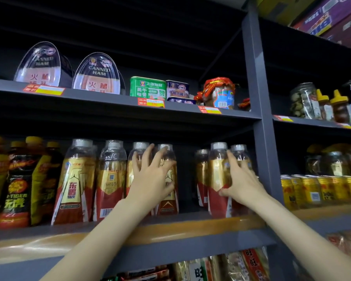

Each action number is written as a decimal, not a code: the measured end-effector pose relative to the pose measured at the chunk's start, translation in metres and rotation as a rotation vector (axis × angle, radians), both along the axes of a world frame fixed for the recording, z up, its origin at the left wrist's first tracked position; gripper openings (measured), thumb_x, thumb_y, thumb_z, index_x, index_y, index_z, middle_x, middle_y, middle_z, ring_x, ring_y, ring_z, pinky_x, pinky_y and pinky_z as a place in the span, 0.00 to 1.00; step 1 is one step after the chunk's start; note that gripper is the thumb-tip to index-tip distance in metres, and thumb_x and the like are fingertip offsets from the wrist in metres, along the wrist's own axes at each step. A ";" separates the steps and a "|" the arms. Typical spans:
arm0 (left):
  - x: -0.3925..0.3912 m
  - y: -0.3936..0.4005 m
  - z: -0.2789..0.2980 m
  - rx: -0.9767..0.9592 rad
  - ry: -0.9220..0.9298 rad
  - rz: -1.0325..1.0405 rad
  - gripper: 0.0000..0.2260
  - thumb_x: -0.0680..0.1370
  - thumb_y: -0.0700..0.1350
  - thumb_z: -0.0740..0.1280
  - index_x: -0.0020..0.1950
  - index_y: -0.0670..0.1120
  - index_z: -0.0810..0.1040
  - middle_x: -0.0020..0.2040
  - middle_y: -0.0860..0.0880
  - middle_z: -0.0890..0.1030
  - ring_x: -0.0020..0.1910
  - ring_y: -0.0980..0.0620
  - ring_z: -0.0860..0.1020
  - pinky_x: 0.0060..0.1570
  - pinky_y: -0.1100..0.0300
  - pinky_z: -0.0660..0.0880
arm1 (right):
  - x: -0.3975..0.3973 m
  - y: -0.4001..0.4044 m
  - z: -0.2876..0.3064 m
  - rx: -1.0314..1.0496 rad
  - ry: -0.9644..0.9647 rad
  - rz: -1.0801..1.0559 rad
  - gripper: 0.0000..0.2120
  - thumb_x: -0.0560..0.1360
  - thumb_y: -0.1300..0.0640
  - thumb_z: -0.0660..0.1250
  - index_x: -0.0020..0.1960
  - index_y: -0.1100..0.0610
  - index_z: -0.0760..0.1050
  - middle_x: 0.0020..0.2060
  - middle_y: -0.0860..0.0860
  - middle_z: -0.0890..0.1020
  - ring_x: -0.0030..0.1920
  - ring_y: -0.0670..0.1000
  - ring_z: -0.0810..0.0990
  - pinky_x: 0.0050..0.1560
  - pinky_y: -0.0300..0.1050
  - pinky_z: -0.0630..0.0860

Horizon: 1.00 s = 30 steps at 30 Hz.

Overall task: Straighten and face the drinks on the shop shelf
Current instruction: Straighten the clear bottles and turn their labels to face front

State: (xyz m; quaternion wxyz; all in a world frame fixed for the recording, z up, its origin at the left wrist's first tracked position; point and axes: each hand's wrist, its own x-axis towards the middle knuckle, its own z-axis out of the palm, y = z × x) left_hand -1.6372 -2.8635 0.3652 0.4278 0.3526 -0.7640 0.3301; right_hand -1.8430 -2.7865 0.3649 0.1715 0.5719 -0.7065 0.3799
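Reaching up with both arms to the drinks shelf (190,226), the middle one with the orange front strip. Spreading the left hand (152,177) wide over two gold-and-red bottles, fingers curling round the right one of the pair, the gold bottle (168,199) with the brown lower label, fingertips lying up near its silver cap. Wrapping the right hand (239,179) round another bottle (218,179) further right, thumb low on the red part of the label, fingers reaching across to the neighbouring bottle by the grey upright post (259,110). Leaving a dark gap on the shelf between the two groups of bottles. Standing to the left, two more of the same drink: one labelled bottle (75,183) leaning slightly with its front showing, one barcode bottle (109,179) turned back-side out. Crowding the far left, black and yellow tiger bottles (16,185). Sitting on the shelf above, two oval ham tins (97,75), a green tin (147,87) and a jar with a red wrapper (221,92). Lining the right bay, yellow cans (320,189) under glass jars (304,100). Showing below, snack packets (249,264).
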 end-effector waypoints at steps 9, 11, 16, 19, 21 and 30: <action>0.001 -0.007 -0.003 0.185 -0.008 0.131 0.35 0.75 0.52 0.67 0.76 0.57 0.49 0.76 0.49 0.35 0.72 0.40 0.30 0.66 0.34 0.35 | 0.006 -0.034 -0.013 0.028 0.087 -0.107 0.50 0.73 0.63 0.70 0.76 0.49 0.33 0.69 0.61 0.62 0.56 0.57 0.76 0.51 0.46 0.78; 0.003 -0.007 -0.005 0.178 -0.004 0.129 0.35 0.76 0.51 0.66 0.76 0.56 0.48 0.76 0.49 0.36 0.72 0.40 0.29 0.67 0.34 0.37 | 0.004 -0.046 -0.016 0.098 0.040 -0.154 0.51 0.74 0.66 0.68 0.76 0.50 0.31 0.68 0.61 0.63 0.59 0.58 0.75 0.54 0.49 0.78; 0.002 -0.006 -0.006 0.186 -0.025 0.131 0.35 0.77 0.51 0.64 0.76 0.56 0.44 0.77 0.49 0.37 0.68 0.42 0.25 0.67 0.35 0.37 | 0.008 -0.040 -0.007 0.009 0.103 -0.140 0.49 0.73 0.57 0.71 0.77 0.51 0.36 0.72 0.61 0.56 0.67 0.59 0.68 0.60 0.50 0.74; 0.001 -0.007 -0.006 0.191 -0.031 0.135 0.35 0.78 0.51 0.62 0.76 0.56 0.43 0.77 0.50 0.37 0.65 0.43 0.24 0.67 0.35 0.36 | 0.012 -0.042 -0.002 0.059 0.422 -0.136 0.48 0.73 0.58 0.70 0.76 0.41 0.39 0.76 0.53 0.41 0.75 0.63 0.49 0.68 0.56 0.64; 0.002 -0.007 -0.006 0.188 -0.028 0.132 0.34 0.78 0.51 0.62 0.76 0.56 0.43 0.77 0.50 0.38 0.65 0.43 0.23 0.67 0.35 0.36 | 0.011 -0.046 0.003 0.175 0.639 -0.193 0.40 0.75 0.55 0.68 0.77 0.42 0.46 0.76 0.50 0.36 0.75 0.63 0.39 0.73 0.61 0.51; 0.003 -0.004 -0.008 0.173 -0.023 0.132 0.33 0.78 0.52 0.61 0.76 0.56 0.45 0.77 0.50 0.43 0.72 0.40 0.30 0.68 0.35 0.39 | 0.003 -0.043 0.007 0.307 0.843 -0.363 0.31 0.78 0.53 0.63 0.77 0.46 0.54 0.77 0.53 0.38 0.75 0.63 0.35 0.73 0.60 0.40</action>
